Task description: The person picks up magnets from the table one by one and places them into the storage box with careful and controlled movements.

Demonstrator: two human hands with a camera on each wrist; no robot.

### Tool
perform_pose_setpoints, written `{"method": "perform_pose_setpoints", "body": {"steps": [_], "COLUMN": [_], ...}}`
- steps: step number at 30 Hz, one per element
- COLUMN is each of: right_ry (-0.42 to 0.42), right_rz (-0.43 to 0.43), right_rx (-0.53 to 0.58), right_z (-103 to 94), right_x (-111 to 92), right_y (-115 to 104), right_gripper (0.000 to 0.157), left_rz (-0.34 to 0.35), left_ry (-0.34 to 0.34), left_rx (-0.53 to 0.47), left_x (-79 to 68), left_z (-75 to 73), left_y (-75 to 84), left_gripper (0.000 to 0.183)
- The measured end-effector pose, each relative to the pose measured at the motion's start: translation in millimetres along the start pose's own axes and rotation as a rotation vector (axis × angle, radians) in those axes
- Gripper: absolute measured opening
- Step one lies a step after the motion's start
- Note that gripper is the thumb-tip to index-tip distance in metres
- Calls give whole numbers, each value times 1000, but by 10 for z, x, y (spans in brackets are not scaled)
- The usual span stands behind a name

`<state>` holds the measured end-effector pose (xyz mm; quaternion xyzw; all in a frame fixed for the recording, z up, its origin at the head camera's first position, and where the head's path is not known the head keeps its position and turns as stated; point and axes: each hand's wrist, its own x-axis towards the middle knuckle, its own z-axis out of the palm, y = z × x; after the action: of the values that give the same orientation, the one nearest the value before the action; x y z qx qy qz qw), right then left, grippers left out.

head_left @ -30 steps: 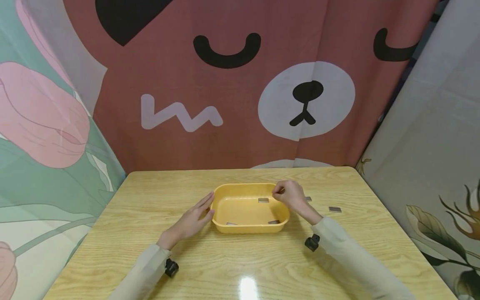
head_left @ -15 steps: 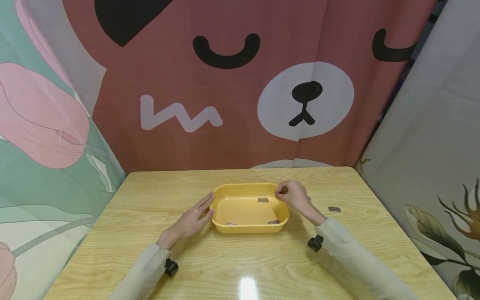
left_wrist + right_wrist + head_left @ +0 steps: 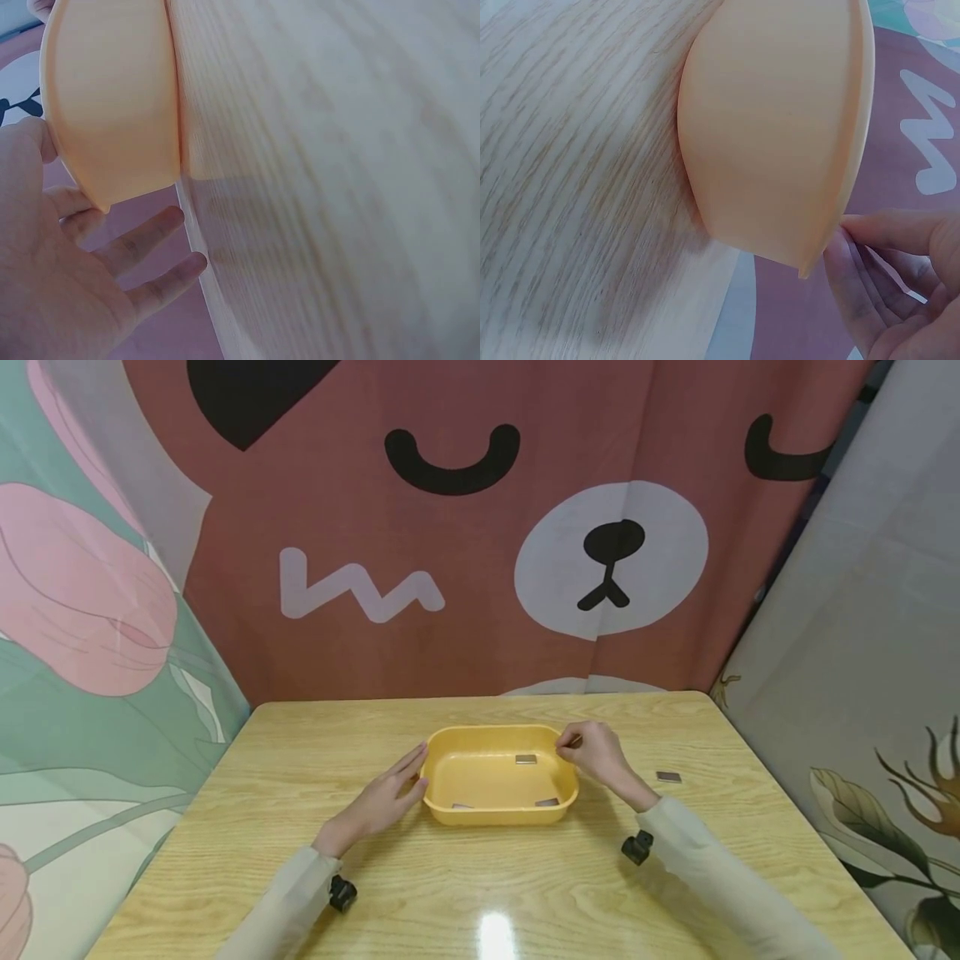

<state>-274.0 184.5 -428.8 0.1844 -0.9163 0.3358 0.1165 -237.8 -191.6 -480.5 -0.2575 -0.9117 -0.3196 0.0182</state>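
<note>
A yellow plastic tray (image 3: pixel 495 817) sits on the table with small flat metal pieces inside: one piece (image 3: pixel 526 760) near the back, another piece (image 3: pixel 547 802) at front right and a third (image 3: pixel 462 807) at front left. My left hand (image 3: pixel 382 797) touches the tray's left end with fingers extended; the thumb meets the rim (image 3: pixel 49 97) in the left wrist view. My right hand (image 3: pixel 596 752) is at the tray's back right corner, thumb and index fingertips together right at the rim (image 3: pixel 859 112). I see nothing between them. The other right fingers are curled.
One more flat metal piece (image 3: pixel 668 777) lies on the wooden table (image 3: pixel 420 893), right of the tray. A bear-print curtain (image 3: pixel 480 643) hangs behind the table, with printed cloths (image 3: pixel 112 593) at the sides. Small black cameras (image 3: pixel 637 847) sit at both wrists.
My right hand has shifted slightly to the right, from over the tray toward its rim, and now covers the table piece that showed beside it. My left hand and the tray stay put.
</note>
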Motion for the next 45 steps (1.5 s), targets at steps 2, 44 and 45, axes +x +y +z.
{"method": "perform_pose_setpoints", "body": {"steps": [2, 44, 45], "right_ry": [1, -14, -16], "right_rz": [-2, 36, 31], "right_rx": [5, -12, -11], "right_z": [-13, -166, -171], "right_x": [-8, -84, -88], "right_y": [0, 143, 148], "right_gripper": [5, 3, 4], "left_rz": [-1, -24, -25], "left_ry": [-5, -37, -38], "left_rx": [0, 4, 5], "left_x": [2, -11, -10], "left_z": [-3, -46, -45], "left_y": [-1, 46, 47], "left_gripper": [61, 61, 61]}}
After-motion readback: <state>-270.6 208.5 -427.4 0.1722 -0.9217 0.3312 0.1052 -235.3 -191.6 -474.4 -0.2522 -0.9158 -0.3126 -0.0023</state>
